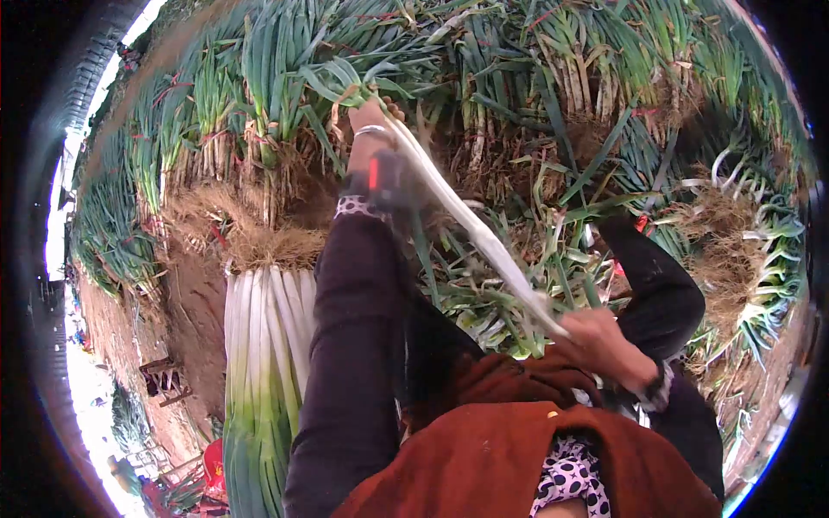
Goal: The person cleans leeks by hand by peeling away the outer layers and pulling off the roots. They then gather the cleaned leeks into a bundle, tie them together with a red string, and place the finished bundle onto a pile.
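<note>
My left hand [371, 114] reaches far forward, fingers wrapped round the leafy upper end of a long leek [471, 226]. The white stalk slants down to the right across the view. My right hand [604, 345], close to my body, is closed round the other, white end. That end is slightly blurred and partly hidden by the fingers. On my left wrist are a bracelet and a blurred dark object with a red mark. A row of cleaned white leeks [263, 332] lies left of my left arm, roots forward and green leaves toward me.
Tied leek bundles [570, 65] stand along the back and left. Loose leaves and trimmings [484, 306] cover the ground ahead of me. Leeks with brown roots [725, 246] are piled at the right. A red object [214, 470] lies at the lower left.
</note>
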The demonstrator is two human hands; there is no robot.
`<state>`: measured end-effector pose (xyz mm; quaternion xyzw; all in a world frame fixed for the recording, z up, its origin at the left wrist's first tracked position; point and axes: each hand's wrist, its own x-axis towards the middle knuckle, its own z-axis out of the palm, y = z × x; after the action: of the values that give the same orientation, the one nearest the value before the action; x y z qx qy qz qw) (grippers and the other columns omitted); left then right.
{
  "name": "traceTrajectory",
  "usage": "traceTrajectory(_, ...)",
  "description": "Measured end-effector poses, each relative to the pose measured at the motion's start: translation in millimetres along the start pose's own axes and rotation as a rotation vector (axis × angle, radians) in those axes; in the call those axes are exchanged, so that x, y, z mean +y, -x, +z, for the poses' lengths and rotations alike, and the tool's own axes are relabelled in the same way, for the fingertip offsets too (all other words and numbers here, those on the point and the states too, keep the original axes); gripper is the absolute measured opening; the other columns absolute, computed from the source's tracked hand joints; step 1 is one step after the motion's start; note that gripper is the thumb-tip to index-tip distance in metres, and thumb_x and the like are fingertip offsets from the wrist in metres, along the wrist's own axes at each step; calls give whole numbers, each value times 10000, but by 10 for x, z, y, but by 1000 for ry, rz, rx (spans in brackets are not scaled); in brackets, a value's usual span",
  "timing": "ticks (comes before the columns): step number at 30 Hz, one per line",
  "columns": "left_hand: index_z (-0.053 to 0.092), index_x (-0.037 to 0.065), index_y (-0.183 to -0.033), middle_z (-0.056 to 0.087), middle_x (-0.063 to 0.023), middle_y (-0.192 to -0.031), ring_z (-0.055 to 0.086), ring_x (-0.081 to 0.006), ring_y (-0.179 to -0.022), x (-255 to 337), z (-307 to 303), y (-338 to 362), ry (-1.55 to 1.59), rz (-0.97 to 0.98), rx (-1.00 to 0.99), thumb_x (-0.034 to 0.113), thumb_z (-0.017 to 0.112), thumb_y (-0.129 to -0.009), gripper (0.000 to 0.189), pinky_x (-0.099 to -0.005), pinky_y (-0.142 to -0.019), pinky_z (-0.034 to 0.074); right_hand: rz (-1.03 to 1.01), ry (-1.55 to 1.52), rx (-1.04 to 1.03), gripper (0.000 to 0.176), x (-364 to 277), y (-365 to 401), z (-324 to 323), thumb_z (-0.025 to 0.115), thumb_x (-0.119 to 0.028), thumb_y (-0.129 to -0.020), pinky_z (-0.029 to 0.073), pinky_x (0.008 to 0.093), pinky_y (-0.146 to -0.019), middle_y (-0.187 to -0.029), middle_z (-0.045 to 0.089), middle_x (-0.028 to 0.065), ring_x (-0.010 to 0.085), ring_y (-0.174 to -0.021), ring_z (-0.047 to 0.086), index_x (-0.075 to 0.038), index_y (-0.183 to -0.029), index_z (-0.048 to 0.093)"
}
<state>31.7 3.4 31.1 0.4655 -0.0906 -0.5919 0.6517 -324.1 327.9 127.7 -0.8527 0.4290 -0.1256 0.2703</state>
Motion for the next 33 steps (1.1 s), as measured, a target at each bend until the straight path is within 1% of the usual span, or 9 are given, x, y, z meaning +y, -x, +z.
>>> traceTrajectory(3,432,124,-963,483,-78,-675,464,-209,-498,-5,11,7,138,-91,-47,102,460,-862,106,-352,-407,396,246,-266,11,154,-12,524,-334,624,-90,-687,383,367,-431,-554,490,94,288,-482,501,-71,-625,485)
traceTrajectory(6,432,74,-892,435,-68,-637,451,-199,-481,-97,-76,-15,-61,-11,-40,164,448,-881,92,-375,-430,402,95,-174,-73,111,-168,682,-549,632,-96,-715,376,364,-421,-539,456,98,271,-465,485,-85,-655,539)
traceTrajectory(8,433,66,-824,406,-51,-619,423,-174,-467,217,-102,-17,193,-93,65,183,411,-890,136,-326,-429,395,160,-199,-9,137,-183,1027,-472,642,-116,-703,363,365,-402,-520,447,94,287,-447,481,-87,-641,523)
traceTrajectory(12,435,8,-851,379,-17,-631,378,-131,-496,312,-51,101,429,-199,-306,265,478,-891,263,-234,-443,375,433,91,-207,294,-5,895,-563,691,-231,-687,431,410,-667,-801,565,138,315,-781,558,-54,-900,593)
traceTrajectory(16,427,51,-774,373,7,-590,403,-108,-476,73,19,75,732,-442,-770,340,573,-862,336,-237,-474,389,331,-110,58,633,78,-101,-635,639,-342,-748,373,406,-905,-1172,499,223,355,-1080,483,22,-1221,426)
traceTrajectory(20,450,80,-727,356,45,-540,388,-65,-456,158,251,510,746,-449,-666,370,651,-799,361,-207,-434,350,242,-501,-21,637,-191,-1200,-328,572,-442,-808,431,377,-820,-1055,571,249,333,-972,571,50,-1190,435)
traceTrajectory(23,529,32,-838,382,39,-585,392,-64,-449,218,262,590,879,-485,-878,342,603,-839,318,-231,-484,374,283,-649,-151,432,-445,-1518,-73,522,-392,-857,448,418,-628,-725,614,202,346,-689,612,2,-1034,533)
traceTrajectory(27,491,-44,-1087,377,26,-587,402,-84,-460,294,295,734,825,-358,-1037,252,542,-838,390,-258,-543,365,304,-448,110,292,-349,-1496,204,387,-279,-924,428,474,-595,-676,557,234,416,-689,553,-26,-939,532)
traceTrajectory(33,516,-20,-1115,345,52,-573,328,-62,-449,146,346,793,666,-289,-1029,336,537,-863,437,-237,-494,284,231,-145,239,266,-193,-1484,248,451,-276,-882,456,460,-645,-751,588,173,374,-723,572,-44,-960,555)
